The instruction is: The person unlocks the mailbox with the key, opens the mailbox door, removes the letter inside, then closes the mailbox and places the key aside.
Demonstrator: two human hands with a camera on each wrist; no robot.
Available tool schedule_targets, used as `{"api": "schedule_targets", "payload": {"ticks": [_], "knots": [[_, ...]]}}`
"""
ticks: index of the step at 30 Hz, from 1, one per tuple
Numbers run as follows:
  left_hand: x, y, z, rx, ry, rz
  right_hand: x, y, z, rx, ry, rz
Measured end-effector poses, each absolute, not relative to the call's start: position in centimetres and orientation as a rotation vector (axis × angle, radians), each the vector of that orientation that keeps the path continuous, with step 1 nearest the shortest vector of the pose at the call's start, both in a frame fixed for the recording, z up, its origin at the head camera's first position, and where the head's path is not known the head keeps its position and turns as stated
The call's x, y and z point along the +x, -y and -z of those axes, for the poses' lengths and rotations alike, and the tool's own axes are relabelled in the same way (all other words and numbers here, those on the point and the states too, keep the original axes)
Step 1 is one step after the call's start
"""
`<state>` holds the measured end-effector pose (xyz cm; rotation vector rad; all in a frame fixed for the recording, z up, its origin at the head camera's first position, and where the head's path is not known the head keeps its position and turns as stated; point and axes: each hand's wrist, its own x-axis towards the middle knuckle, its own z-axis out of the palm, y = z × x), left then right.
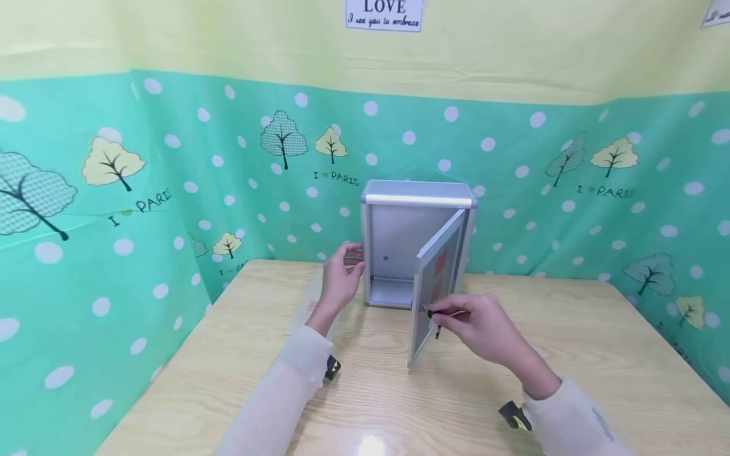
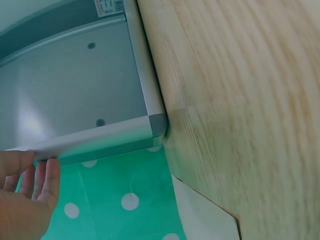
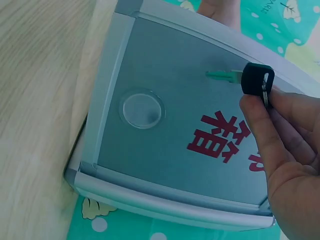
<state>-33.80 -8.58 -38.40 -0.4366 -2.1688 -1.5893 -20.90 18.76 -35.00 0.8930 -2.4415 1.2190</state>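
Observation:
A silver metal box (image 1: pixel 419 191) stands on the table with its hinged door (image 1: pixel 431 285) swung out toward me. My left hand (image 1: pixel 341 278) is at the box's left side, fingertips and thumb against the outer edge (image 2: pixel 95 137). My right hand (image 1: pixel 485 326) pinches a black-headed key (image 3: pixel 257 82) between thumb and fingers, close to the lock (image 1: pixel 423 309) on the door's free edge. A small dark piece (image 1: pixel 438 332) hangs below the key. Red characters (image 3: pixel 212 135) and a round clear disc (image 3: pixel 142 110) mark the door's front. How far the key sits in the lock is unclear.
A pale flat sheet (image 1: pixel 302 310) lies on the wooden table (image 1: pixel 365 386) left of the box. Behind stands a green polka-dot curtain (image 1: pixel 256 158). Dark straps with buckles (image 1: pixel 515 415) hang at both wrists.

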Motion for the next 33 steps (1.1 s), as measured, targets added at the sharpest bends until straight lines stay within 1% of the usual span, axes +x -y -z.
{"api": "schedule_targets", "payload": {"ticks": [12,33], "knots": [[-33.9,8.6,38.5,-0.423,2.181,1.574,-21.8,-16.4,35.4,0.833,2.439,-1.180],[-34.0,8.6,38.4,-0.432,2.159,1.575,-23.3,-11.8,34.7,0.554,2.467,-1.131]]}}
